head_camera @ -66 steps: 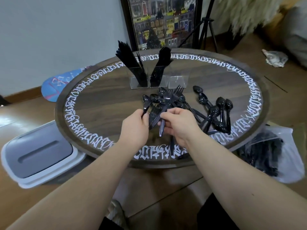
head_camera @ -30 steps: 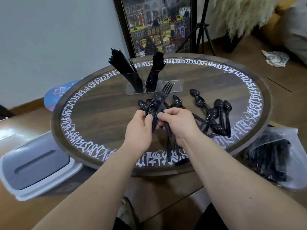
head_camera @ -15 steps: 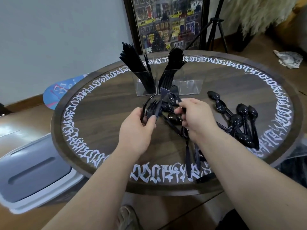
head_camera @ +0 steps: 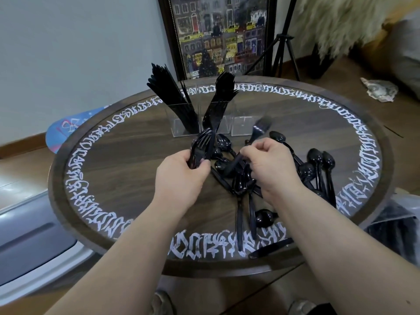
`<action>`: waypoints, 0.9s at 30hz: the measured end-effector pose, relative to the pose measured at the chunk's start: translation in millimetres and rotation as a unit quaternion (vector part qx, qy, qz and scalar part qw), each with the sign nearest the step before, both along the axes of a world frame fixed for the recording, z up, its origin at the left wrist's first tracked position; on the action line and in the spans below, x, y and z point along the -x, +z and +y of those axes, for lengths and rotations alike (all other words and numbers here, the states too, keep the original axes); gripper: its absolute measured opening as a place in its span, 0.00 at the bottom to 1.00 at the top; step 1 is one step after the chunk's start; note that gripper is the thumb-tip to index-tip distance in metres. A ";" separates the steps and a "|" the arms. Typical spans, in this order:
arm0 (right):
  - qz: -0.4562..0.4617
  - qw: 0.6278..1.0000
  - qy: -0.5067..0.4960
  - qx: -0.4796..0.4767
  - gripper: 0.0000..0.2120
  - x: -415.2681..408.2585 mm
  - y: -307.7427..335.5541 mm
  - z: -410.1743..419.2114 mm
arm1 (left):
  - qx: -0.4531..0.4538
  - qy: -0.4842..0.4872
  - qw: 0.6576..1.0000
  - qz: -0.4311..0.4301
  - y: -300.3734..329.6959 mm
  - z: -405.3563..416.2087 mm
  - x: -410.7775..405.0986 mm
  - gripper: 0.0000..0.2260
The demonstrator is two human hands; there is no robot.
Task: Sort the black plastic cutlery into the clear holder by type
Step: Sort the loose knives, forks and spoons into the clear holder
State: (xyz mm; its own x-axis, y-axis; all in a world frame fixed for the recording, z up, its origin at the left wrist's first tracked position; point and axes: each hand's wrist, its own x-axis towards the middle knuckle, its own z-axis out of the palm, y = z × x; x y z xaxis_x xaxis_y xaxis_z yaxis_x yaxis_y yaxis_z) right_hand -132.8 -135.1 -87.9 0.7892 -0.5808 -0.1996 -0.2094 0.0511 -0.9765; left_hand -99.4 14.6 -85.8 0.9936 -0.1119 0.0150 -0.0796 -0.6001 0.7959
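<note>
Forks (head_camera: 201, 144) in left hand (head_camera: 184, 176)

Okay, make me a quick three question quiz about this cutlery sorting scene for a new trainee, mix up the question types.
1. True or false: the right compartment of the clear holder holds no cutlery.
2. The left hand grips: A) forks B) spoons C) nothing
3. Fill in: the loose pile right of the right hand is mostly ____.

Key: 1 true; 2 A; 3 spoons.
</note>
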 end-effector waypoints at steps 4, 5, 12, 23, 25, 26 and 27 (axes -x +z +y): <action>-0.025 1.000 0.002 -0.014 0.05 5.0 6.4 -1.9 | 0.008 -0.021 0.999 0.033 2.5 -5.3 2.3 0.08; -0.027 1.000 0.001 -0.012 0.08 7.0 9.2 -2.0 | 0.017 -0.036 0.998 0.042 3.4 -6.1 3.4 0.08; -0.033 0.992 0.082 -0.095 0.11 7.6 6.2 -5.6 | 0.048 -0.073 0.995 0.057 4.2 -7.3 6.0 0.08; -0.027 0.987 0.065 -0.147 0.07 6.3 7.6 -2.9 | 0.119 -0.092 0.983 0.102 4.5 -7.8 7.4 0.06; -0.022 0.982 0.072 -0.171 0.06 6.0 8.7 -2.4 | 0.116 -0.111 0.981 0.106 5.3 -7.2 8.5 0.06; -0.025 0.979 0.080 -0.186 0.05 6.1 10.0 -1.6 | 0.116 -0.120 0.980 0.109 5.2 -7.2 9.1 0.06; -0.029 0.976 0.088 -0.197 0.03 5.8 11.2 -0.5 | 0.112 -0.128 0.979 0.110 5.2 -7.7 10.2 0.06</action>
